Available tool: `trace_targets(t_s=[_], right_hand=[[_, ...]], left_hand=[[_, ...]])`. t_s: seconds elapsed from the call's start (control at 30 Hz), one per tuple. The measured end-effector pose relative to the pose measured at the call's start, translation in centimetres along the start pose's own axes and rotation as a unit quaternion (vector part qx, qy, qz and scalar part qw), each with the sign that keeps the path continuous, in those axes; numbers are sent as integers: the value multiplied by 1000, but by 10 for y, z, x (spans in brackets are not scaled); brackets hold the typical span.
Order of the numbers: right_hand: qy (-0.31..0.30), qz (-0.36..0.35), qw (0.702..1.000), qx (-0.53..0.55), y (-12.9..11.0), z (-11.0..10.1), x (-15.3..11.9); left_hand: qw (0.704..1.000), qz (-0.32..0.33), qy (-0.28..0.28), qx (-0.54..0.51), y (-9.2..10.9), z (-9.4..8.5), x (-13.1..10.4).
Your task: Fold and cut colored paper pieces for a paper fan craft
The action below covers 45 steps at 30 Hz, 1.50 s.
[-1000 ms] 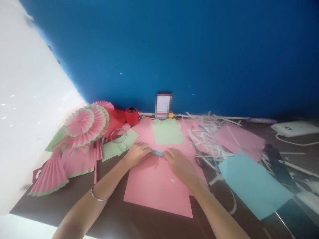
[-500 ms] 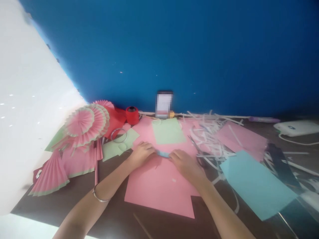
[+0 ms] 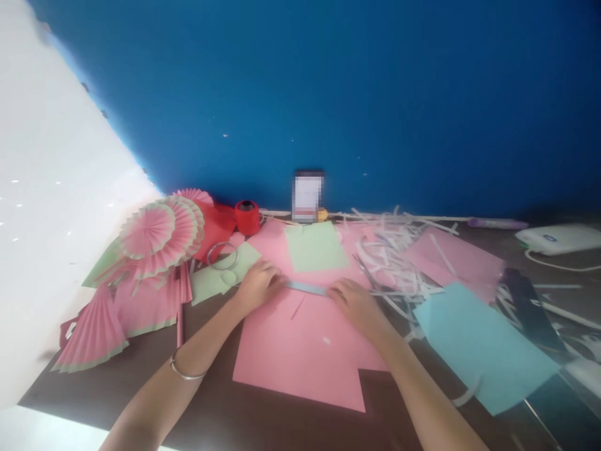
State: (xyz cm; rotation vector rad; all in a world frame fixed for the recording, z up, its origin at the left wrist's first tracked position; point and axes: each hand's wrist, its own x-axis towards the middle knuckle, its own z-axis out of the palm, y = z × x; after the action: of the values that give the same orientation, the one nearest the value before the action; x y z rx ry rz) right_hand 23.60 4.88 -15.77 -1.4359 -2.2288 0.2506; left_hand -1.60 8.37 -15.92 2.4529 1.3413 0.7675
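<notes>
A narrow light-blue strip of paper (image 3: 307,288) runs between my two hands, above large pink paper sheets (image 3: 300,351). My left hand (image 3: 260,285) has its fingers closed on the strip's left end, and a silver bangle (image 3: 185,374) circles that wrist. At the other end, the bent fingers of my right hand (image 3: 354,304) pinch the strip. Both fingertips partly hide its ends. A thin dark line (image 3: 297,307) shows on the pink paper just below the strip; what it is I cannot tell. Scissors (image 3: 364,268) lie beyond my right hand, partly covered.
Pleated pink-and-green paper fans (image 3: 157,232) pile up at left, near a red tape roll (image 3: 246,217). A green sheet (image 3: 317,246) lies ahead. White paper scraps (image 3: 392,250), a blue sheet (image 3: 483,344) and a white device with a cable (image 3: 558,238) are at right. A blue wall (image 3: 328,94) rises behind.
My hands have moved apart along the blue strip, so more of it shows between them. A loose white scrap beside my right forearm has shifted right, onto the blue sheet's edge.
</notes>
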Motion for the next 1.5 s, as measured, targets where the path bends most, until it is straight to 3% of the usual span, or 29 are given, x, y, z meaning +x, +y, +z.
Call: trace_targets(t_s=[0.13,0.33,0.6,0.8,1.17,1.5], right_hand=[[-3,27,1000,5,2,5,3],[-6,45,999,23,5,4,3],[-82,72,991,81,6,-11,5],[-123,74,988,64,-6,-21,8],[-226,146,962,41,-23,-42,13],[-231,139,962,34,-33,-42,10]], left_hand=[[999,-29,26,8,0,6,1],[999,-42,16,11,-1,6,1],[999,-39,29,14,-4,11,1],[998,-31,41,23,-6,13,-1],[999,-41,28,-16,-3,7,-1],[999,-25,22,-24,-5,8,-3]])
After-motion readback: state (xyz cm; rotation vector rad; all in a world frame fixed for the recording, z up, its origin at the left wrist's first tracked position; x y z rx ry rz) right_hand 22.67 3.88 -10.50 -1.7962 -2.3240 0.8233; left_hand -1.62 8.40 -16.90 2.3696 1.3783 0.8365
